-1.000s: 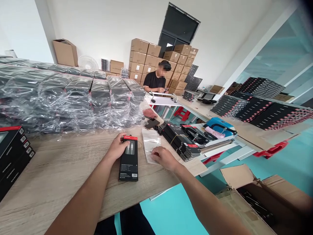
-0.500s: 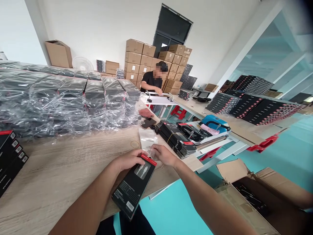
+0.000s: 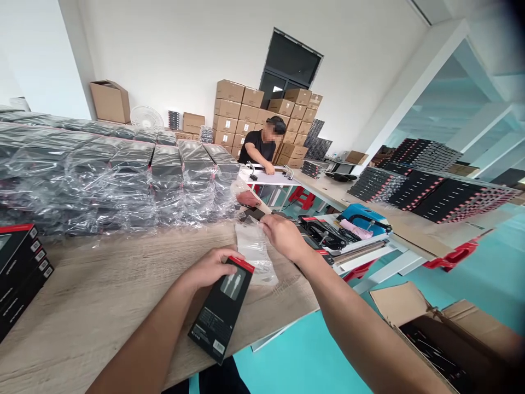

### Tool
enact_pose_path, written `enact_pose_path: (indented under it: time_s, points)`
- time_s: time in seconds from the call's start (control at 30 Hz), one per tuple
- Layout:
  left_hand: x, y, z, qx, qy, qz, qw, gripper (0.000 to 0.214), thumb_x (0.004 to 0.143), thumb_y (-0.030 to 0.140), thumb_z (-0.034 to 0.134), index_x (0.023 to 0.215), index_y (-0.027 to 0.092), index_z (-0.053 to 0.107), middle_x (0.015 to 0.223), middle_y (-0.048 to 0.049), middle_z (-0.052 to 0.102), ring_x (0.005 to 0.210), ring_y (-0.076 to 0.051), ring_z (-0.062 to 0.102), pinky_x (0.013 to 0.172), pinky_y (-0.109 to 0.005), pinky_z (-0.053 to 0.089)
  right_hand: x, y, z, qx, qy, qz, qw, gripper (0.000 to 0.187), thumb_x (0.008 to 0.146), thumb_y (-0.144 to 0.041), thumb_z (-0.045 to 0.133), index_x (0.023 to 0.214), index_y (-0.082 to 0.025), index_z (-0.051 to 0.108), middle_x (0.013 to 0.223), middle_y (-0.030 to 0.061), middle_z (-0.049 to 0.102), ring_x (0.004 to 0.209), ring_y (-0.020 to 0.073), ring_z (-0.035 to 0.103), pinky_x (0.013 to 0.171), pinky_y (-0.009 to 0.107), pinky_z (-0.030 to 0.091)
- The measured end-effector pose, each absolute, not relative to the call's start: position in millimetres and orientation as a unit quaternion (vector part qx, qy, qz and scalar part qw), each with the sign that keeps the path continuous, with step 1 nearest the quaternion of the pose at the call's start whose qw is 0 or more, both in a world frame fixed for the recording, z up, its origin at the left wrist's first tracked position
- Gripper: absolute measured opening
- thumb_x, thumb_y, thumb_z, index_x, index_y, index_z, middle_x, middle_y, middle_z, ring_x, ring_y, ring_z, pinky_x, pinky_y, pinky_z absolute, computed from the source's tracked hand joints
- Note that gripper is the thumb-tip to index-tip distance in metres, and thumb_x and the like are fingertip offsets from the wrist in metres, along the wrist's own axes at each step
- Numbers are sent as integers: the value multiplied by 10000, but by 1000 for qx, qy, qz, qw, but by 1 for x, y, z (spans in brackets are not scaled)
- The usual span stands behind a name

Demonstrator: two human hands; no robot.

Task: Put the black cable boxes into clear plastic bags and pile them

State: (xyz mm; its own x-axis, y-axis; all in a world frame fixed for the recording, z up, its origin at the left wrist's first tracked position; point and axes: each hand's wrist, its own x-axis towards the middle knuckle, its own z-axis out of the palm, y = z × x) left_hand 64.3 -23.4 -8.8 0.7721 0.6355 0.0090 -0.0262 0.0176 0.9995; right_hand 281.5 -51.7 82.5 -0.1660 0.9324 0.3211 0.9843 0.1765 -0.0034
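My left hand (image 3: 209, 268) is closed around the upper end of a black cable box (image 3: 215, 323) with a red top edge and a window showing a white cable. The box tilts over the table's front edge. My right hand (image 3: 284, 236) pinches the far corner of a clear plastic bag (image 3: 253, 249) that lies on the wooden table (image 3: 135, 284), just beyond the box. Whether it grips one bag or several, I cannot tell. Behind my right hand, a stack of flat black packages is mostly hidden.
Plastic-wrapped black boxes (image 3: 164, 180) form a wall along the table's back. More black boxes (image 3: 20, 279) stand at left. An open carton (image 3: 397, 301) sits low at right. Near a blue case (image 3: 361, 213) is a white tray of tools. A co-worker (image 3: 262, 145) sits beyond.
My right hand has moved up and away from the box's top to the bag's far corner, and more of the bag now shows. The box has shifted slightly left in my left hand.
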Motion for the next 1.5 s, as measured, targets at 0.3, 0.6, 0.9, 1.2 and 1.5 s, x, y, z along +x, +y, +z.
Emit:
enact_pose_path:
  time_s: [0.3,0.6,0.9,1.2,1.5]
  points:
    - [52,-11,-8,690,300,311,581,112,723,290,663,741,239,761,1123,-72,686,1319,-285,407,1066,-378,329,226,-54,55,-545,-830,-116,8,217,928,-243,474,818,-152,638,811,113,655,792,209,573,746,297,371]
    - [57,-3,-28,685,311,328,571,137,721,352,692,750,237,762,1047,-73,716,1299,-278,445,1069,-384,329,239,-52,41,-590,-796,-36,133,229,950,-297,440,839,-182,604,842,65,650,788,174,581,709,259,387]
    - [59,-6,-24,670,344,337,564,197,735,395,668,768,226,762,1108,-66,696,1246,-288,496,1053,-381,347,231,-73,21,-700,-691,-40,176,124,811,-221,583,934,-212,589,828,29,657,739,170,588,645,252,366]
    - [42,-2,-16,660,303,321,608,282,724,318,690,984,219,734,1251,-77,616,1246,-287,487,1071,-381,324,243,-50,3,-664,-663,-32,345,96,766,-135,511,775,-194,587,788,34,640,689,157,573,670,256,425]
    - [5,1,-1,459,237,324,793,572,611,180,791,1142,176,577,976,-71,687,835,-208,658,756,-326,523,244,-28,8,-596,-643,-19,480,104,794,-202,519,745,-192,610,735,22,601,638,141,537,633,259,434]
